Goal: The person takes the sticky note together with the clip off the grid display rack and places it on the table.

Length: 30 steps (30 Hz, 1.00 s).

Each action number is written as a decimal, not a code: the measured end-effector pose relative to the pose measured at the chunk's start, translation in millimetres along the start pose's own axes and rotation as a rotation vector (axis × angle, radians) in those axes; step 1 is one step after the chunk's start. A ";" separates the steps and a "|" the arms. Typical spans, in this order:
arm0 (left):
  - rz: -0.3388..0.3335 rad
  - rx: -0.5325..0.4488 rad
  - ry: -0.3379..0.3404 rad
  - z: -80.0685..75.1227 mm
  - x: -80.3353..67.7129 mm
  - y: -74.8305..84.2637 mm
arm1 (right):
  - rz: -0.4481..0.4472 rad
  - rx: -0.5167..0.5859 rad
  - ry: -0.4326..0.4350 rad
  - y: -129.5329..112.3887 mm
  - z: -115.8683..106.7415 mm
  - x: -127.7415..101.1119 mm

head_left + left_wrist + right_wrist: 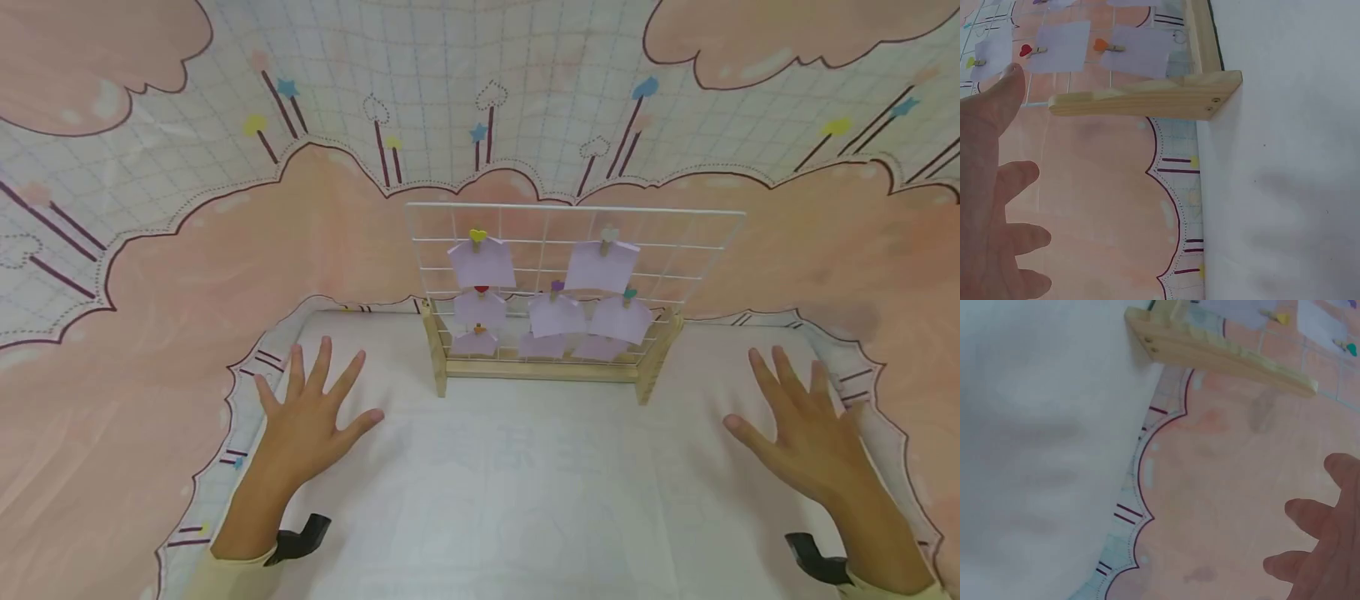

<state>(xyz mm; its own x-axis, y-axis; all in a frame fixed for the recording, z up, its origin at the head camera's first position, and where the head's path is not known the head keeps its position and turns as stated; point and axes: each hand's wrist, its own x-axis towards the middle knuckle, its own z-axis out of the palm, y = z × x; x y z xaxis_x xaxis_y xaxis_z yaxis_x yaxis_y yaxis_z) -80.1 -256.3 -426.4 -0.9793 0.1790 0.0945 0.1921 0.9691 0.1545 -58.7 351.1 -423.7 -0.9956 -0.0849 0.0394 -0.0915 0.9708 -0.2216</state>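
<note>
My left hand [303, 429] is spread with straight fingers over the left side of the white surface, holding nothing. On the opposite side my right hand [813, 442] is spread the same way, also holding nothing. Between them, farther back, stands a white wire grid rack [543, 250] on a wooden stand [540, 371]. Several pale purple paper notes [557, 317] hang on the grid from small clothespins, among them a yellow heart one [477, 237] and a teal one [629, 295]. Seen from the left wrist, a red heart clothespin [1026, 50] and an orange one [1102, 45] each pin a note.
A white sheet [480, 483] covers the surface in front of the stand. Around it lies a pink cloth [300, 233] with cloud and grid patterns, rising behind the rack. Black straps [300, 540] sit at both wrists, by the pale yellow sleeves.
</note>
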 end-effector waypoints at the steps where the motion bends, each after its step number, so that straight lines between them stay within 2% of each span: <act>1: 0.000 -0.009 0.007 0.6 -0.2 0.7 | -0.002 0.008 0.005 -0.3 0.3 -0.2; 6: -0.003 -0.141 0.041 7.9 -3.4 8.6 | -0.002 0.065 0.012 -3.7 3.0 -1.1; 12: 0.009 -0.406 0.139 21.4 -7.4 22.7 | 0.024 0.142 0.004 -14.2 8.4 -3.2; 16: -0.003 -0.572 0.229 26.7 -8.5 32.8 | -0.022 0.230 0.095 -28.5 12.3 -3.6; 19: -0.038 -0.683 0.274 27.2 -6.6 42.1 | -0.072 0.286 0.206 -40.9 14.8 0.8; 24: -0.121 -0.917 0.260 23.3 3.1 57.7 | -0.153 0.353 0.375 -60.8 15.1 16.5; 27: -0.158 -1.066 0.228 21.2 10.8 65.5 | -0.177 0.422 0.403 -75.2 12.6 27.0; 30: -0.183 -1.169 0.195 18.0 18.4 74.3 | -0.200 0.513 0.393 -90.4 9.2 36.0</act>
<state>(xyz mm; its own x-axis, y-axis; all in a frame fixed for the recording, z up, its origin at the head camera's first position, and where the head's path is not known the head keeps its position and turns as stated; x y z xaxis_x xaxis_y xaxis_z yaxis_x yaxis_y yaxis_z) -85.0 -178.0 -431.0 -0.9913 -0.0722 0.1099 0.0917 0.2193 0.9713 -86.4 258.2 -411.2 -0.8866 -0.0695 0.4574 -0.3672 0.7072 -0.6042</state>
